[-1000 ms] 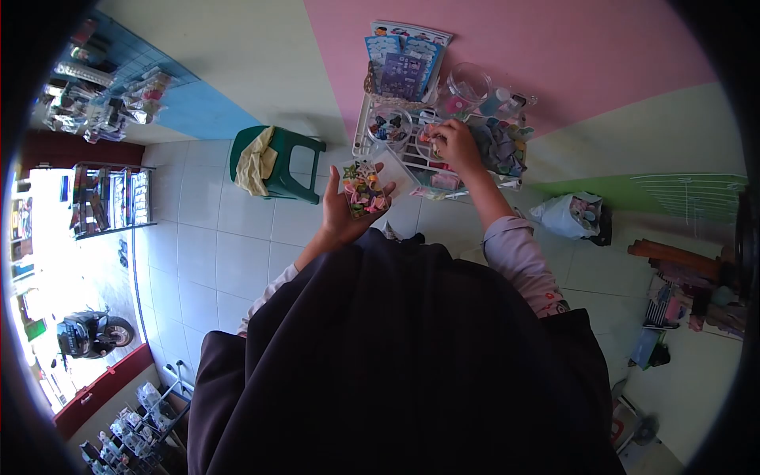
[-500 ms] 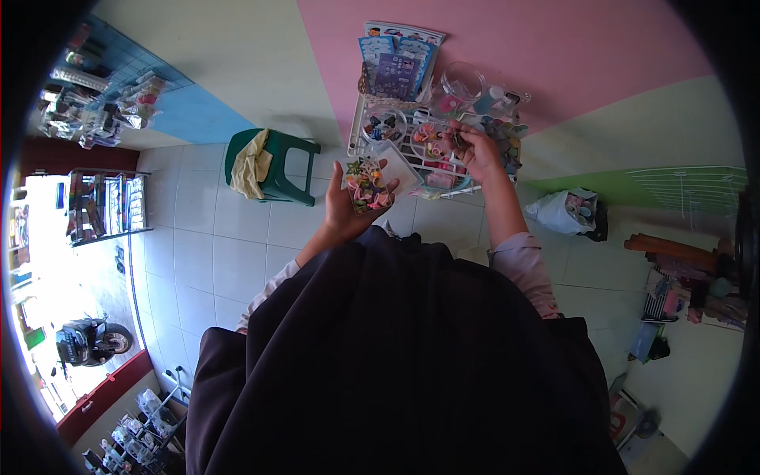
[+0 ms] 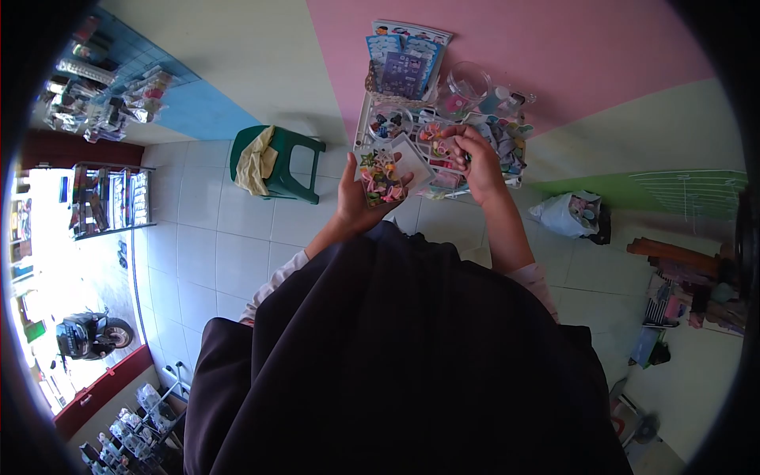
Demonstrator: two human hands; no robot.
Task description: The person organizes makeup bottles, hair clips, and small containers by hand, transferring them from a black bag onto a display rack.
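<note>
My left hand (image 3: 355,199) holds up a clear box (image 3: 384,203) of small colourful bow-like pieces (image 3: 381,180), its thumb along the left side and fingers beneath. Partly behind that box is a translucent white square (image 3: 417,165), like a lid. Over the rack's right half, my right hand (image 3: 481,165) is closed, fingertips pinched together. A small dark thing (image 3: 467,157) shows at its fingers; I cannot tell its kind. Close by are a round clear tub of dark pieces (image 3: 389,121) and another tub of orange and pink pieces (image 3: 431,133).
The white wire rack (image 3: 362,131) stands against the pink wall, bearing a basket of booklets (image 3: 405,71) and a clear jar (image 3: 469,79). A green stool (image 3: 294,186) with a cloth (image 3: 255,162) is at left. A stuffed plastic bag (image 3: 566,214) lies on the floor at right.
My right hand has turned and drawn slightly down and right, away from the orange and pink tub. The left hand still holds the box; the whole view has shifted a little.
</note>
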